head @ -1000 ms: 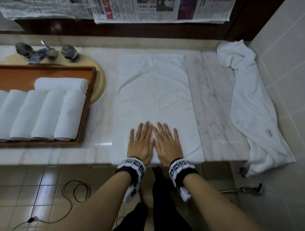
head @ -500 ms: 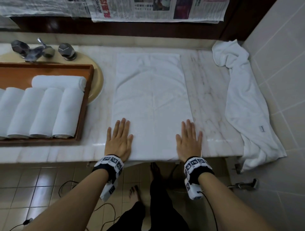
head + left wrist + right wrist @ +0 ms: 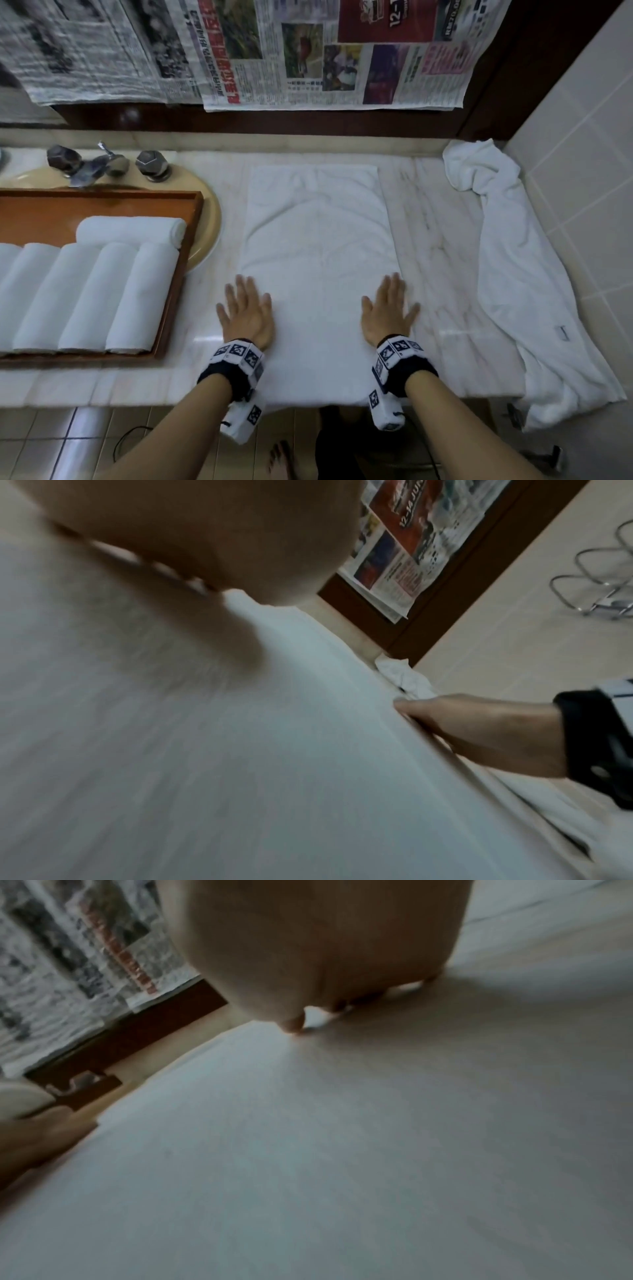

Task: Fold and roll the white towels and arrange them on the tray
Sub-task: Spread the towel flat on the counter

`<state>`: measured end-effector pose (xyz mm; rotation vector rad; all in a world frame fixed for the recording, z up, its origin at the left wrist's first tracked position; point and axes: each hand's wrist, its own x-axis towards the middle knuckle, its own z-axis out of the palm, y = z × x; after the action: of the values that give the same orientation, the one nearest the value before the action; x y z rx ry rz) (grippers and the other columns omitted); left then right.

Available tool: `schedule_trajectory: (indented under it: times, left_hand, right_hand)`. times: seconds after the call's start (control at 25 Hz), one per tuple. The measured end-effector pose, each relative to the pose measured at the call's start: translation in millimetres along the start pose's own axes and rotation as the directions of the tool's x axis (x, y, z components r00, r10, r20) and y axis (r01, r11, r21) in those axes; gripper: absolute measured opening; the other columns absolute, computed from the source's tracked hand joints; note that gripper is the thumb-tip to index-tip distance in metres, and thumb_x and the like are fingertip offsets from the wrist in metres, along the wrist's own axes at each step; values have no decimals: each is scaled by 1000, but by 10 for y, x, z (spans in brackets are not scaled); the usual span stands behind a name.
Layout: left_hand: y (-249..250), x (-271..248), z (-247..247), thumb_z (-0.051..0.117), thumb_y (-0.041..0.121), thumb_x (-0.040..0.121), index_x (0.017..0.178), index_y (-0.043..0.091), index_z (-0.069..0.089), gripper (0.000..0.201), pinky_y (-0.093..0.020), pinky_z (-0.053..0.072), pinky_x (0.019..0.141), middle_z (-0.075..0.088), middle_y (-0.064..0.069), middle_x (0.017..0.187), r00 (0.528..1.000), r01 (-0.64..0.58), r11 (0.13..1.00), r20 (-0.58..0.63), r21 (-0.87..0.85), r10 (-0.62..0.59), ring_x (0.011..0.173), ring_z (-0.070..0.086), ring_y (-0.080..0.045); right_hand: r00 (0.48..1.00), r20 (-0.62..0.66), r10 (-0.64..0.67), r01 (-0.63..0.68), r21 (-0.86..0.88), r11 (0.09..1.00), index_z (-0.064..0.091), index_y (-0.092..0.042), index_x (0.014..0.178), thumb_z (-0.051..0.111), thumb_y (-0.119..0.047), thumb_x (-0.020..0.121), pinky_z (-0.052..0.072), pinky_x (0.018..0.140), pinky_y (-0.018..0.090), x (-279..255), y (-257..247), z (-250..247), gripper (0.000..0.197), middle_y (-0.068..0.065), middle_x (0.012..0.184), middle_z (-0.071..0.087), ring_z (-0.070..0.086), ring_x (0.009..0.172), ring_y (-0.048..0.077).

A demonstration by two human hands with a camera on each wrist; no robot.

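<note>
The marble worktop (image 3: 212,373) runs across the middle of the head view, from the left edge to the tiled wall on the right. Above it, newspaper sheets (image 3: 308,54) hang along the top of the frame over a dark wooden panel.

A flat towel (image 3: 318,246) lies spread at the centre of the worktop, long side running away from the person, its near end draped over the front edge. At the right of the frame a loose towel (image 3: 513,267) lies crumpled, bunched in the upper right corner by the wall and trailing down over the front edge at lower right.

At the left of the frame the wooden tray (image 3: 185,233) sits over a round basin. Rolled towels (image 3: 85,294) lie side by side in it, with one more laid crosswise behind them. The tap (image 3: 102,164) stands just behind the tray, at upper left.

The left hand (image 3: 245,313) lies flat, palm down, fingers straight and spread, on the near left edge of the flat towel. The right hand (image 3: 388,311) lies the same way on the near right edge, its outer fingers reaching past the towel onto the marble. Neither hand grasps anything; both only press on the cloth. The two wrist views are blurred and show palm over white cloth.
</note>
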<state>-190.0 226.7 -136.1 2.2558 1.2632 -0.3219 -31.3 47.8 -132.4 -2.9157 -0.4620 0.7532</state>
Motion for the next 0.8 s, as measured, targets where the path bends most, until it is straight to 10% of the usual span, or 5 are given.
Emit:
schedule_trajectory:
  times: [0.08, 0.24, 0.44, 0.6, 0.8]
  left_hand:
    - [270, 56, -53, 8, 45, 102, 153, 15, -13, 63, -44, -14, 118, -24, -1, 159, 996, -69, 995, 51, -66, 72, 146, -22, -17]
    - [725, 235, 86, 5, 40, 104, 154, 23, -8, 55, -36, -16, 117, -19, 6, 160, 901, -385, 914, 165, -128, 402, 145, -20, -8]
    - [504, 754, -321, 11, 41, 104, 155, 14, -7, 60, -46, -10, 119, -20, 0, 160, 994, 108, 979, 0, -173, -110, 148, -17, -19]
    - [1148, 806, -132, 9, 39, 105, 155, 23, -3, 54, -39, -15, 117, -15, 6, 161, 905, -369, 914, 158, -171, 395, 147, -16, -12]
    - [657, 1156, -333, 9, 39, 104, 155, 26, -1, 53, -38, -15, 117, -16, 6, 161, 988, -153, 987, 2, -59, 153, 147, -18, -11]
  right_hand:
    - [1000, 3, 3, -3, 35, 999, -14, -9, 151, 19, -40, 103, -9, 115, 56, 36, -231, -81, 66, 4, 158, -26, -21, 146, 21]
    - [841, 76, -535, 539, -52, 840, -9, -19, 154, 19, -31, 105, -9, 118, 49, 279, -487, -75, 58, -6, 157, -25, -18, 147, 17]
    - [998, 43, -39, 40, -25, 999, -16, -11, 151, 21, -43, 102, -11, 115, 56, 784, -264, -411, 69, 2, 157, -28, -22, 146, 19]
    - [873, 93, -480, 485, -44, 874, -8, -20, 154, 24, -36, 104, -9, 118, 53, 918, -684, -421, 62, -4, 159, -23, -20, 146, 17]
    - [917, 62, -393, 397, -93, 913, -14, -21, 153, 21, -45, 102, -14, 118, 44, 1040, -278, -419, 66, -2, 157, -28, -24, 145, 15]
